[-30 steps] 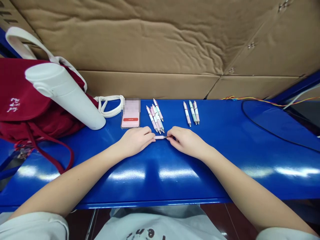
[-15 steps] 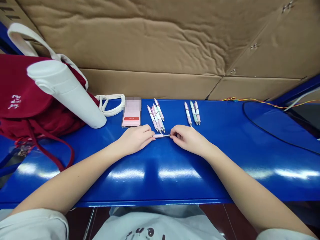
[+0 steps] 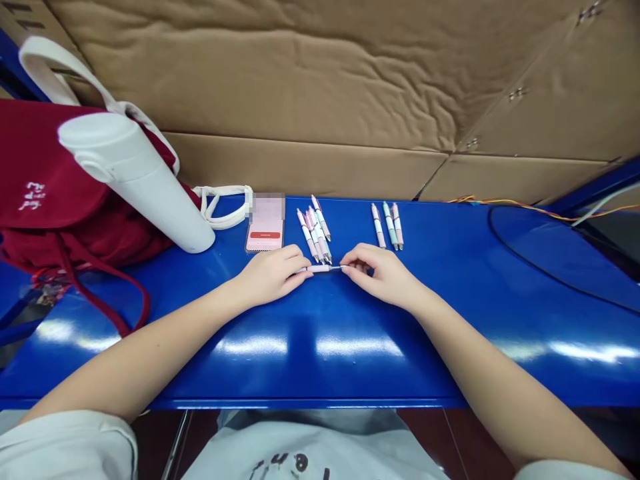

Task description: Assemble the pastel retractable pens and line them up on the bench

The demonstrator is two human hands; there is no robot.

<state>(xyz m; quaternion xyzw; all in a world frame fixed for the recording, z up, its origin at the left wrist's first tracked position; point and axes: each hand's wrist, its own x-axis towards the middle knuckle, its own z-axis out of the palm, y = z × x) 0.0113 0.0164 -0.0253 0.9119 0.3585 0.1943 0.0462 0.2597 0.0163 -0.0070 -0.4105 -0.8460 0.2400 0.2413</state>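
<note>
- Changed: gap between my two hands is wider than a second ago; more of the thin rod point(image 3: 337, 267) shows past the end of the pink pen barrel point(image 3: 321, 269).
- Left hand point(image 3: 277, 273): fingertips clamped on the barrel, roughly same spot above the desk point(image 3: 310, 373) as before.
- Right hand point(image 3: 380, 273): thumb and finger pinched at the rod's far end, a bit further right of the barrel than it was. Other fingers curled in.
- Pen in hand: lies crosswise between my hands, close in front of the left pen cluster point(image 3: 307, 235).
- Meaning, my judgement: barrel and rod are now handled as two parts, one per hand, still lined up. Can't tell if the rod's inner end is clear of the barrel; too small.
- Left cluster: unchanged, pens bunched, some overlapping, tips toward me.
- Right row: three pens point(image 3: 390, 225), side by side, just beyond my right hand, not touched, same as before.
- Phone point(image 3: 265, 223): beyond my left hand, unmoved. View shifted slightly, that's the camera.
</note>
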